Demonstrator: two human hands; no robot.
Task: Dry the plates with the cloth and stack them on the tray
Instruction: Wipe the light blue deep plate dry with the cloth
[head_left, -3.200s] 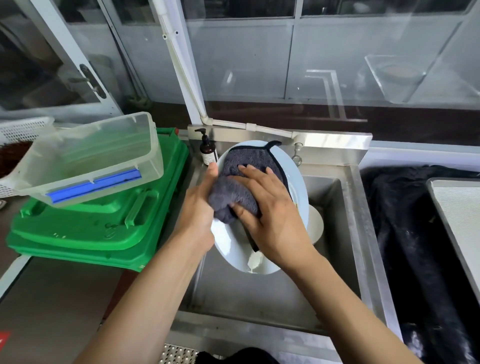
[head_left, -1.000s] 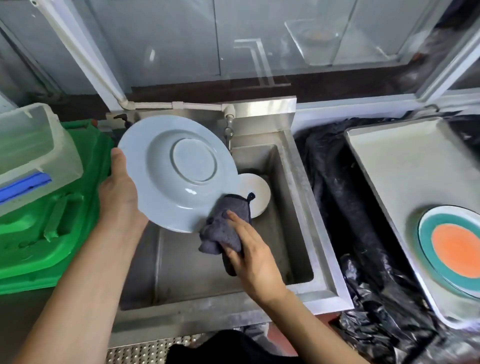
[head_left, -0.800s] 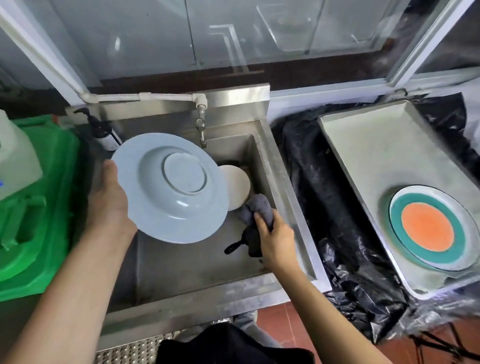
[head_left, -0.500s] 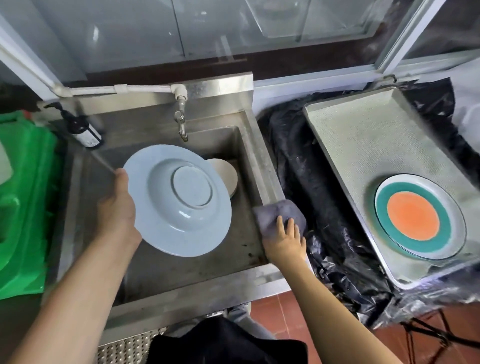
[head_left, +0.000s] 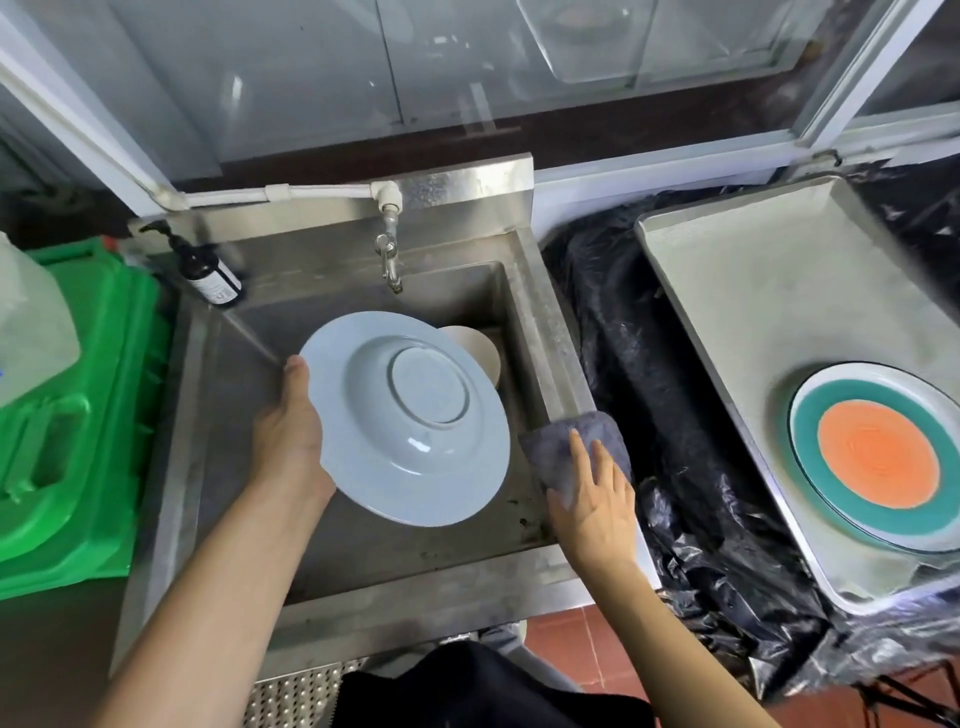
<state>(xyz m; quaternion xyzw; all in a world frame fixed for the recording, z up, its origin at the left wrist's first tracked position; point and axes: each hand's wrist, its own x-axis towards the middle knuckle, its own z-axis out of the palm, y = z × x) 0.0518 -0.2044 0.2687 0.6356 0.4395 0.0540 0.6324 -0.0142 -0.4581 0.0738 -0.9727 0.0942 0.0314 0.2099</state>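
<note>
Dried plate held up over the sink, cloth set down on the rim.

The left hand (head_left: 291, 441) grips the pale blue plate (head_left: 410, 415) by its edge – thumb on the upturned underside, the other fingers hidden behind it – and holds it tilted above the sink (head_left: 540, 312). The right hand (head_left: 592, 499) lies with straight, relaxed fingers on the grey cloth (head_left: 566, 447), which is draped over the sink's right rim. A smaller cream plate (head_left: 478, 348) waits in the basin behind. The tray (head_left: 727, 291) sits well to the right with one orange-and-teal plate (head_left: 878, 457) on it. Wiping looks done; the stacking step is in hand – next the blue plate must be carried right, turned face up and lowered onto that plate.
</note>
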